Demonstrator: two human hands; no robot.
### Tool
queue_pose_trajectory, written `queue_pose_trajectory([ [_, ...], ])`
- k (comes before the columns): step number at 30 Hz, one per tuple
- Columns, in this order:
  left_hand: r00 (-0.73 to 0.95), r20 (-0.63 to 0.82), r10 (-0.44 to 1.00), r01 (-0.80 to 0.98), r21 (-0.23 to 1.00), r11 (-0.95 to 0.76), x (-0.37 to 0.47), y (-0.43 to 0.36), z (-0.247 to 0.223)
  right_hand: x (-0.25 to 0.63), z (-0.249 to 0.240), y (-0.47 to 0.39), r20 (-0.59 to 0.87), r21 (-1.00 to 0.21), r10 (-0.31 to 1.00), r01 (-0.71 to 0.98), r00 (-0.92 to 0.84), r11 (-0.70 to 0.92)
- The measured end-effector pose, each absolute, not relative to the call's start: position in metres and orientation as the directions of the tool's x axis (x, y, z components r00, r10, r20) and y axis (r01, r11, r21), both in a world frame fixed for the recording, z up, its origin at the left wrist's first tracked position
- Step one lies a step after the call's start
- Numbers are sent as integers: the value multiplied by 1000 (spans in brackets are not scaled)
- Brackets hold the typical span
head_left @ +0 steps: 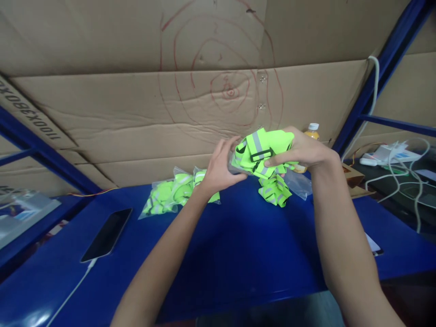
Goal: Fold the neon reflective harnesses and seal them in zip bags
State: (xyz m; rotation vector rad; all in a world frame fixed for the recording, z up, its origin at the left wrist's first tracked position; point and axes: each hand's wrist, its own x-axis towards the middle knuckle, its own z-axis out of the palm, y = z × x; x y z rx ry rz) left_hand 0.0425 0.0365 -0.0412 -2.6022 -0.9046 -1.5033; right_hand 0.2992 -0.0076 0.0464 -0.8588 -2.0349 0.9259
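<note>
My right hand [303, 147] is closed round a folded neon-green reflective vest [277, 141] with grey stripes and a black buckle, held above the table. At the vest's left end, my left hand [221, 165] grips a clear plastic bag [234, 167]; the vest's end appears to be inside its mouth. Some fingers of both hands are hidden behind the bundle. Below the vest, another neon-green reflective piece [275, 190] lies on the table; whether the two are joined I cannot tell. Several bagged reflective vests [163, 196] lie to the left, partly behind my left hand.
The blue table [238, 254] backs onto a cardboard wall [136, 109]. A phone [107, 235] with a white cable lies left. Behind my right hand are a bottle [312, 131] and clear plastic [299, 184]. White cables [397, 168] tangle at the right, beside blue frame posts [384, 68].
</note>
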Motion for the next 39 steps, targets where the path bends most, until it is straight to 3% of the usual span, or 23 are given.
queue_pose_trajectory([
  [4,441,749,495,396,333,-856,43,31,-35,297,47,-10,304,-839,788,243,-535,488],
  [7,474,667,575,410,410,-814,41,20,-25,301,48,-13,281,-848,790,244,-545,470],
  [9,467,658,591,453,396,-799,39,14,-18,305,48,-13,294,-827,796,276,-530,490],
  [17,517,752,409,695,-89,-714,41,12,-14,299,44,-6,254,-796,804,356,-538,490],
  [21,513,765,389,765,-202,-611,43,6,-12,289,48,-8,358,-679,769,418,-530,604],
  [23,507,774,379,772,-212,-599,42,4,-11,287,49,-10,394,-640,745,421,-538,643],
  [27,547,763,346,732,-235,-639,45,5,-15,284,49,-10,329,-642,745,441,-580,627],
  [31,511,789,341,723,-179,-668,47,11,-23,277,46,-9,381,-618,769,477,-513,625],
  [35,487,794,364,679,-82,-730,43,16,-26,271,44,-8,389,-701,791,406,-473,587],
  [39,523,761,384,658,-74,-749,43,19,-31,277,43,-8,274,-761,810,398,-519,513],
])
